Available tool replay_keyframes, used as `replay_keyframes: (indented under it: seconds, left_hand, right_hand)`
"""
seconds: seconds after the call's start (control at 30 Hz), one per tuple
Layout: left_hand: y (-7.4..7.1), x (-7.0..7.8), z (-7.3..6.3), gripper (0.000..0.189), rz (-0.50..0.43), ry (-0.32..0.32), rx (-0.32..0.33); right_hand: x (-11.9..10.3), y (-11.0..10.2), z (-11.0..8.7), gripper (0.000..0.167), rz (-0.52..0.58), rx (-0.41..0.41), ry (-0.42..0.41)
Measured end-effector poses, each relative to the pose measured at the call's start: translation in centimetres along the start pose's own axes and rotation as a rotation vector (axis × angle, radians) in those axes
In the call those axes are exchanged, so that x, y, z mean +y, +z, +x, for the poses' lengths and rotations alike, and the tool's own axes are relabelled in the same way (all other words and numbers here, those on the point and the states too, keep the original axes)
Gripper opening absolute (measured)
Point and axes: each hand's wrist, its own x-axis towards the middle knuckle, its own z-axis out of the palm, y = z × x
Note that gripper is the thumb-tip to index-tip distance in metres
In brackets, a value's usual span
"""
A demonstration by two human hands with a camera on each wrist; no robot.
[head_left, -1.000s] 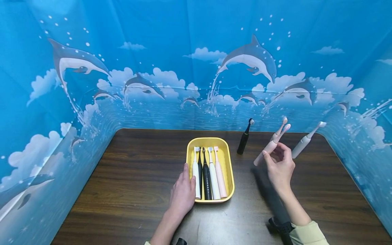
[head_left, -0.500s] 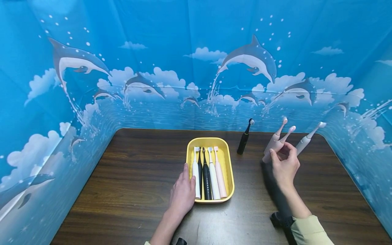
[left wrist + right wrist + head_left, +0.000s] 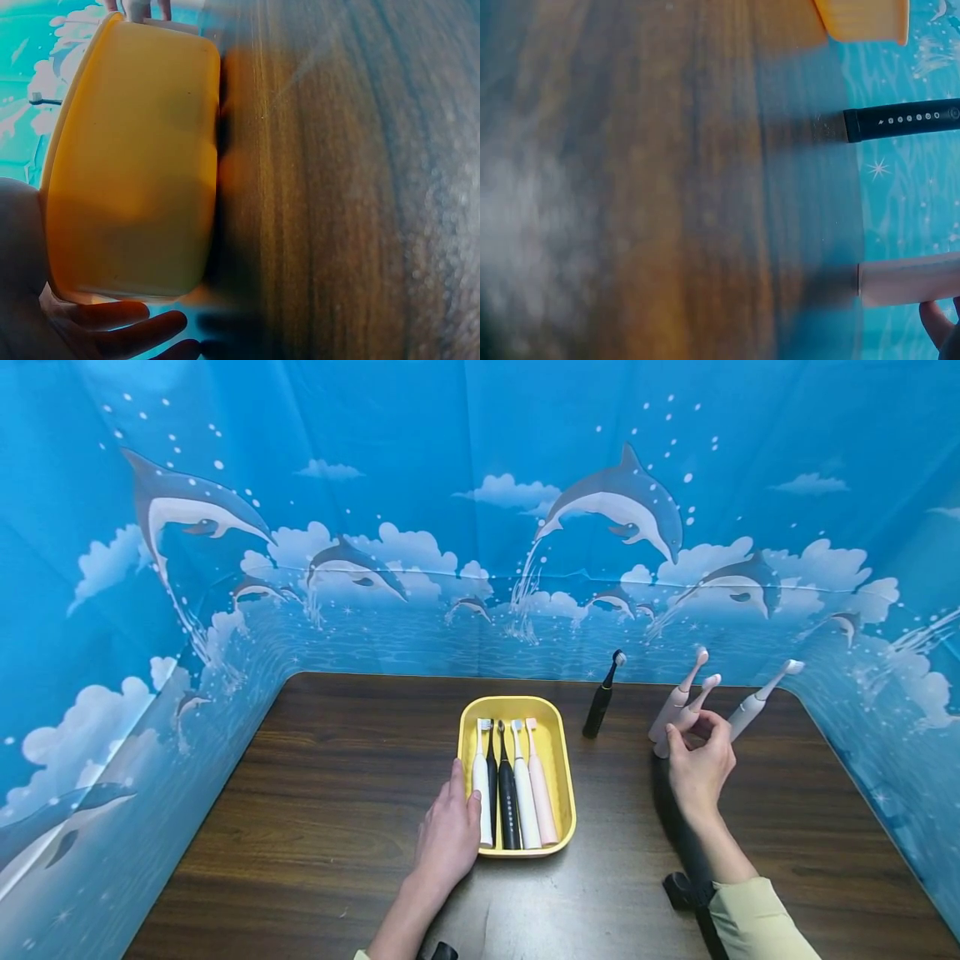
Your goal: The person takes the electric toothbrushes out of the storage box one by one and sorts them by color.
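Observation:
My right hand [image 3: 701,768] pinches a pink electric toothbrush [image 3: 687,717] between thumb and fingers, brush head up; its base is close over the table. A second pink toothbrush [image 3: 666,713] stands just behind it. To the right stands a pale grey toothbrush [image 3: 746,715], partly hidden by my fingers. Further left is an upright black toothbrush [image 3: 597,710]. My left hand [image 3: 448,822] holds the left side of a yellow tray [image 3: 564,777], thumb over the rim and fingers along the outer wall. In the tray lie white, black and pink toothbrushes side by side, such as a pink one [image 3: 540,802].
The dark wooden table [image 3: 337,793] ends at a blue dolphin-print cloth [image 3: 420,527], which rises at the back and both sides. A black wrist-worn device [image 3: 686,893] sits at my right wrist. Soft light reflects off the table in front of the tray.
My right hand has moved right and slightly back with the pink toothbrush, bringing it beside the other pink one and nearer the table. The left hand and tray stay put.

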Motion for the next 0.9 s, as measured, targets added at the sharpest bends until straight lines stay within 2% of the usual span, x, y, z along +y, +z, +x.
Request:
replay_keyframes:
  seconds: [0.3, 0.7, 0.8, 0.9]
  left_hand:
    - [-0.09, 0.02, -0.06, 0.060, 0.001, -0.002, 0.002]
    - [0.00, 0.05, -0.01, 0.060, -0.004, -0.006, -0.003]
    - [-0.02, 0.07, 0.00, 0.060, -0.004, -0.009, -0.002]
    - [-0.04, 0.08, 0.01, 0.060, -0.004, -0.006, 0.001]
  right_hand:
    - [0.15, 0.20, 0.19, 0.042, -0.011, -0.008, 0.033]
    - [0.58, 0.35, 0.29, 0.044, -0.025, -0.044, 0.028]
    - [0.38, 0.27, 0.20, 0.048, -0.022, -0.031, 0.024]
    - [-0.15, 0.18, 0.12, 0.054, -0.008, 0.017, 0.014]
